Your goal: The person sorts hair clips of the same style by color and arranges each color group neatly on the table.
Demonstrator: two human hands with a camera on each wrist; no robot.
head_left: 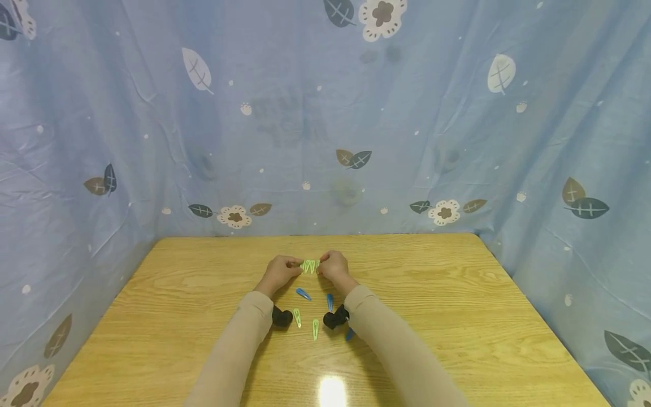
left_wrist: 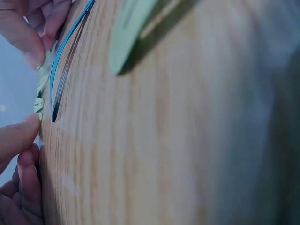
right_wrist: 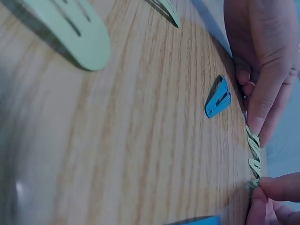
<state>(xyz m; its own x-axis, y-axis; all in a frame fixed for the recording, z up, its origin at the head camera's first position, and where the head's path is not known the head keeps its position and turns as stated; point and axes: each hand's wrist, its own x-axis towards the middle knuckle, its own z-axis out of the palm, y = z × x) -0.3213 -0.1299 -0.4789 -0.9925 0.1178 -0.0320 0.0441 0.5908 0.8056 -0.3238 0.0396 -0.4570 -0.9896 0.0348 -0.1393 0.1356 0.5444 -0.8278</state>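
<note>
Several light green snap hair clips [head_left: 309, 266] lie side by side in a short row near the far part of the table. At the row's left end, my left hand [head_left: 282, 272] pinches a clip between thumb and index finger. My right hand [head_left: 333, 266] holds the clip at the right end by its fingertips, as the right wrist view shows at the green clip [right_wrist: 254, 183]. Closer to me lie a blue hair clip [head_left: 303, 294], another blue clip [head_left: 330, 302], and two loose green clips, one left [head_left: 297, 317] and one nearer [head_left: 315, 329].
Beside the right forearm, a third blue clip [head_left: 350, 334] is partly hidden. Black wrist cameras, left [head_left: 282, 317] and right [head_left: 335, 317], hang low over the loose clips. A patterned blue curtain [head_left: 305, 124] surrounds the wooden table [head_left: 432, 282] at the back and sides.
</note>
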